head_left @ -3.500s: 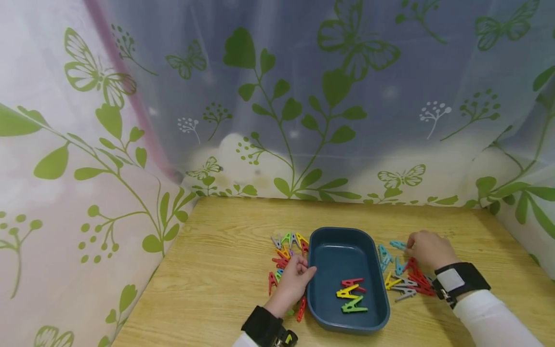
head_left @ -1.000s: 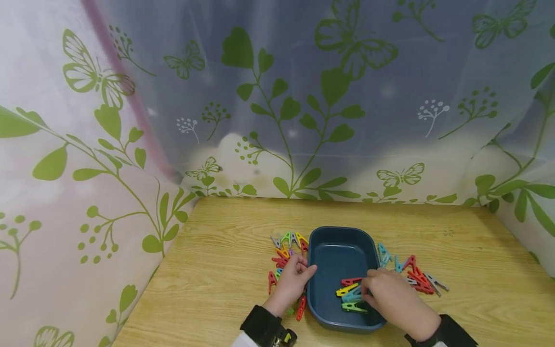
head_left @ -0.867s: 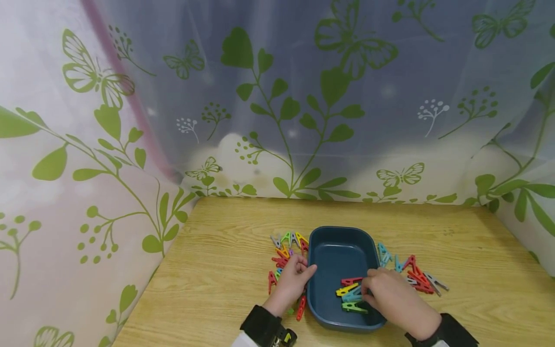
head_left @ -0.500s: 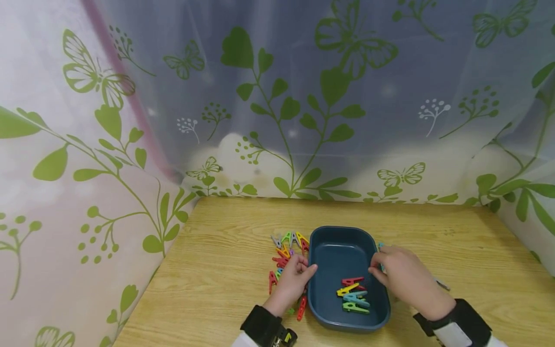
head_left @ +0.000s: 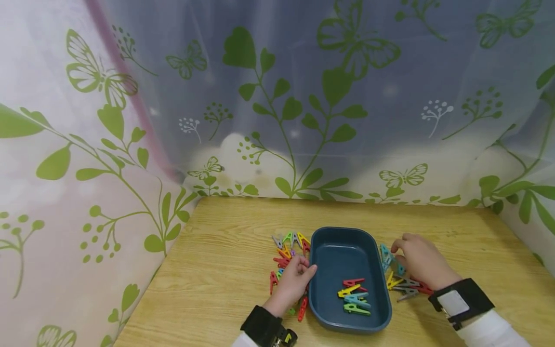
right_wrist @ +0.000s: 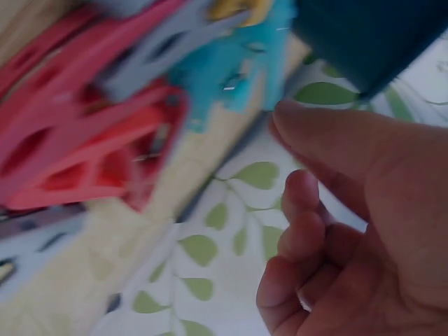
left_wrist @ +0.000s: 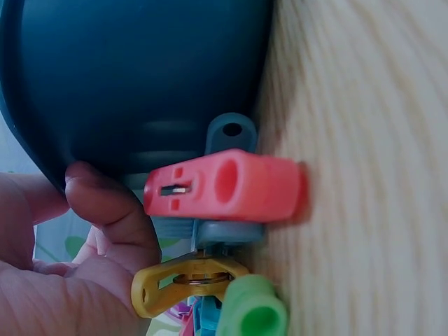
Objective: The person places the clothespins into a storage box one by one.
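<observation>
My left hand [head_left: 291,283] pinches the left rim of a dark blue plastic bin [head_left: 338,260], thumb over the edge and a curled finger against the outer wall. On the bin's floor lie a red clothespin [head_left: 353,281], a yellow clothespin [head_left: 348,290], a light blue clothespin [head_left: 356,299] and a green clothespin [head_left: 357,309]. My right hand [head_left: 422,260] hovers just right of the bin, near light blue clothespins [head_left: 385,256]. In the right wrist view its thumb and loosely bent fingers stand apart, holding nothing. It partly hides the right-hand pile.
Several mixed clothespins [head_left: 286,250] lie left of the bin, partly under the left hand. Yellow, grey and red clothespins [head_left: 407,291] lie at its right. Behind the wooden table [head_left: 243,226] hangs a leaf-printed curtain [head_left: 269,120], with another at the left.
My right hand brought a light blue clothespin into the bin and let go of it there. It then moved back out over the right-hand pile. The left hand stays at the rim.
</observation>
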Available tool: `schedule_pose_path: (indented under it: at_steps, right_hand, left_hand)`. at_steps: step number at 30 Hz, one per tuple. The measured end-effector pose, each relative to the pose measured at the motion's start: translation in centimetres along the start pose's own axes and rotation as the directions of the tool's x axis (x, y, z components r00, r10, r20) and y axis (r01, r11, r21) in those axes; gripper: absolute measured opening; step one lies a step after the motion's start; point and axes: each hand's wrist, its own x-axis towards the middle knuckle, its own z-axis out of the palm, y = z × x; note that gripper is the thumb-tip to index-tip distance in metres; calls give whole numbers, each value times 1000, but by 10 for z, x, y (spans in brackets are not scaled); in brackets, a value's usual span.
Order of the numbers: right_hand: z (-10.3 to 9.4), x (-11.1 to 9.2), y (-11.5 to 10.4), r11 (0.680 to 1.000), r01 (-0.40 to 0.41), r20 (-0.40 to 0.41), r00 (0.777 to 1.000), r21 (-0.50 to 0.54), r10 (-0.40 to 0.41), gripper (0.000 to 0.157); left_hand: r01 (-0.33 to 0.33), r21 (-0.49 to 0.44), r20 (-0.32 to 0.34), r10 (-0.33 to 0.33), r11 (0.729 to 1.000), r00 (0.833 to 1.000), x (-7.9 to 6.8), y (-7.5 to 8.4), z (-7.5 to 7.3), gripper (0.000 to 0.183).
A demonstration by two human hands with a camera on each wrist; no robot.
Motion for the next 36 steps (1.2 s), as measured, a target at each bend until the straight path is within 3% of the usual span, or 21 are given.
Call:
schedule_pose_path:
  at_steps: [8,28,36]
  right_hand:
    - [15,2,11,997,-25,65,998,68,21,23]
    - [23,8,15,996,75,31,997,53,-77,24]
    - [19,5,11,997,64,53,996,41,-66,23]
  left_hand:
    - [7,4,-9,-7,1000,1000,1,-2,1,16]
    - [7,-18,-3,-7,1000,1000,0,-4,0,16]
    - [12,-25,-4,-12,1000,1000,0,-4,0,15]
